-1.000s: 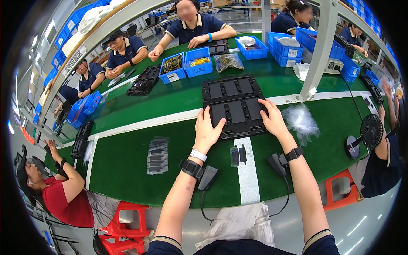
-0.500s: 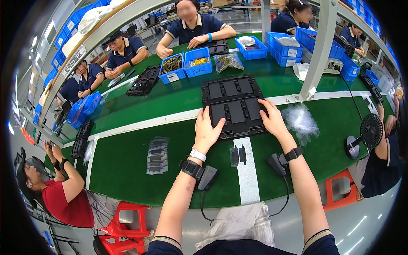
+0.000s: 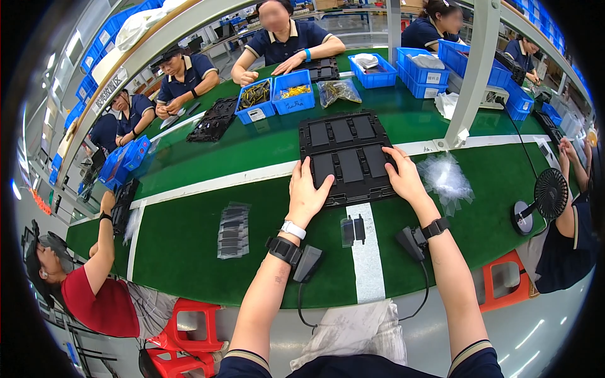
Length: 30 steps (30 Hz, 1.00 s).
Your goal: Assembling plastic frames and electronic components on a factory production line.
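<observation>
A black plastic tray (image 3: 351,181) lies straight ahead of me, holding several flat dark rectangular pieces in two rows. My left hand (image 3: 307,194) grips its near left side, thumb on top and fingers along the edge. At the near right side my right hand (image 3: 404,177) holds it the same way. Just in front of the tray lies a small dark part with a clear film piece (image 3: 353,232). To the left, a stack of film-wrapped dark strips (image 3: 234,230) rests on the green mat. Beyond my right hand is a pile of clear film sheets (image 3: 446,179).
A grey post (image 3: 472,82) rises right of the tray. Blue bins (image 3: 293,91) and a bag of parts (image 3: 339,92) stand across the table. A black fan (image 3: 549,194) is at the right. Co-workers sit around; one in a red shirt (image 3: 104,302) is at the left.
My hands and the tray have not visibly moved. The co-worker in red has reached an arm forward to a black tray at the left. A co-worker's hands at the far right have shifted.
</observation>
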Tool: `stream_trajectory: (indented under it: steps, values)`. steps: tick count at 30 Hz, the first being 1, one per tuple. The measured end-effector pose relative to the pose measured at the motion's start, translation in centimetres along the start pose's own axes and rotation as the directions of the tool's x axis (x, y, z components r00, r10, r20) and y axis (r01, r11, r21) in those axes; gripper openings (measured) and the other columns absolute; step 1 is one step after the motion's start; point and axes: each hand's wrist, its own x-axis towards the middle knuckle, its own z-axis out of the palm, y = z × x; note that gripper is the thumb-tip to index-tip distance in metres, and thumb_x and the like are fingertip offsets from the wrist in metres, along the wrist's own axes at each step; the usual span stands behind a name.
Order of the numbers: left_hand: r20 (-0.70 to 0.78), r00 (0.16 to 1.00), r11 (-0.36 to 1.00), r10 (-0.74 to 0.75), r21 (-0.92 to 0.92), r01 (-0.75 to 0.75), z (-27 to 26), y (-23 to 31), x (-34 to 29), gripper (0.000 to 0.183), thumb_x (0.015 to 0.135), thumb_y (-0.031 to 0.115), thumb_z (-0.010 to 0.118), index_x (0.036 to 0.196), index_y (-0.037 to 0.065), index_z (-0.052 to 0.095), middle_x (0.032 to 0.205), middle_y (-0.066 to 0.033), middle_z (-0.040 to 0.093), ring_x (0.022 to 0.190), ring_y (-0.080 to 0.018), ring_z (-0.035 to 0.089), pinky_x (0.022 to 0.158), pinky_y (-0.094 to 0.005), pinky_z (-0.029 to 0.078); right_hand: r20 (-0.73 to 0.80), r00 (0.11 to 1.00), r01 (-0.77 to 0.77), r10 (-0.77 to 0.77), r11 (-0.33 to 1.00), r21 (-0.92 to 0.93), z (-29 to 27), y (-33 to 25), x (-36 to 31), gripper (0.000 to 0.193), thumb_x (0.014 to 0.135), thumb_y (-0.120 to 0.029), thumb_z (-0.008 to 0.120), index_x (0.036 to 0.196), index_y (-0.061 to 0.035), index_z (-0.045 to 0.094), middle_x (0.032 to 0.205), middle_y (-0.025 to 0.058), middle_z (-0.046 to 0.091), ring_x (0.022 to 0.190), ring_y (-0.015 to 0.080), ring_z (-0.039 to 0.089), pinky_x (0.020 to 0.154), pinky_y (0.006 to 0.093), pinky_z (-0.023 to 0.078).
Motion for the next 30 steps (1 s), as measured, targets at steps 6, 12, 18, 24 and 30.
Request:
stream_trajectory:
  steps: [6,12,18,24,30]
  values:
    - [-0.001,1.000,1.000,-0.004,0.017,0.004,-0.1,0.2,0.0,0.076,0.077,0.041,0.061,0.131,-0.003,0.032,0.132,-0.0302,0.032,0.122,-0.0415,0.035,0.102,-0.0433,0.029,-0.002,1.000,0.018,-0.018,1.000,0.012,0.1,0.1,0.1,0.038,0.081,-0.005,0.053,0.118,-0.0081,0.049,0.125,0.0284,0.043,0.115,0.0417,0.043,0.098,0.0412,0.036]
    - [0.004,1.000,1.000,-0.012,0.001,0.012,-0.3,0.5,0.0,0.078,0.076,0.041,0.062,0.132,-0.004,0.030,0.132,-0.0323,0.031,0.121,-0.0441,0.035,0.102,-0.0437,0.029,-0.006,1.000,0.018,-0.018,1.000,0.013,0.0,0.0,0.0,0.037,0.081,-0.005,0.053,0.118,-0.0077,0.050,0.125,0.0273,0.043,0.116,0.0408,0.043,0.098,0.0406,0.036]
    - [-0.367,0.929,0.982,0.033,-0.160,-0.098,-2.0,3.6,0.2,0.077,0.069,0.032,0.076,0.124,-0.003,0.035,0.131,-0.0280,0.027,0.126,-0.0393,0.026,0.102,-0.0442,0.027,-0.015,0.999,0.030,-0.030,0.999,0.014,-0.3,-0.2,0.2,0.037,0.080,-0.004,0.053,0.117,-0.0064,0.050,0.124,0.0262,0.045,0.115,0.0401,0.044,0.097,0.0404,0.036]
    - [-0.484,0.874,0.985,0.044,-0.123,-0.118,-2.6,3.7,0.1,0.063,0.066,0.030,0.078,0.111,0.002,0.043,0.129,-0.0237,0.032,0.123,-0.0367,0.031,0.099,-0.0443,0.030,-0.010,0.999,0.041,-0.040,0.999,0.026,-0.2,0.0,0.0,0.038,0.080,-0.003,0.053,0.118,-0.0067,0.050,0.122,0.0260,0.046,0.114,0.0400,0.045,0.097,0.0401,0.037]
    - [-0.512,0.857,0.979,0.058,-0.140,-0.150,-2.9,3.8,0.1,0.059,0.067,0.029,0.077,0.109,0.003,0.045,0.128,-0.0224,0.033,0.121,-0.0364,0.035,0.099,-0.0441,0.030,-0.005,1.000,0.029,-0.029,0.999,0.013,-0.4,-0.3,0.1,0.039,0.080,-0.003,0.053,0.118,-0.0065,0.049,0.123,0.0259,0.046,0.115,0.0397,0.044,0.097,0.0398,0.037]
